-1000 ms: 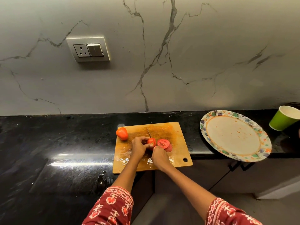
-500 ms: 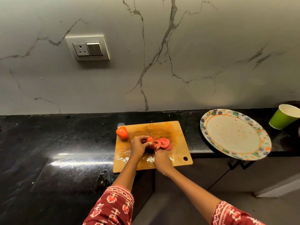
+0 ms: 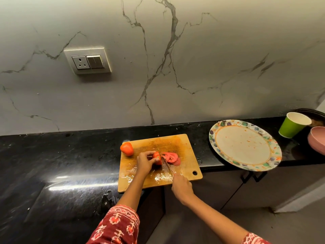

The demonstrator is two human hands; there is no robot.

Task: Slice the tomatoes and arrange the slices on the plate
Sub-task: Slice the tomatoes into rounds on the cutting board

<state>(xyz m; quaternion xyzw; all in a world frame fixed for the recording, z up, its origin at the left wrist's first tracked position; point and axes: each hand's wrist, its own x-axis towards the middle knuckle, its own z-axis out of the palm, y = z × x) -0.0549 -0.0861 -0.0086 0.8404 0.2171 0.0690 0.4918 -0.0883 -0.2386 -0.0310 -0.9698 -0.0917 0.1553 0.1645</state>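
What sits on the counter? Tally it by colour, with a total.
Red: 3 (whole red tomato, half-cut tomato, pile of tomato slices)
Brown: 1 (wooden cutting board)
White patterned: 1 (round plate)
Green: 1 (paper cup)
Pink: 1 (bowl)
Total: 7

"What colours stood out?"

"The round paper plate (image 3: 245,145) was cream inside, ringed in orange, with a border of green and purple blotches. The tomato slices (image 3: 171,157) were red on an orange-brown wooden cutting board (image 3: 182,147)."

"And around them?"

"A glossy black stone counter (image 3: 52,164), a lime-green paper cup (image 3: 292,125), and red sleeves (image 3: 117,226) patterned white."
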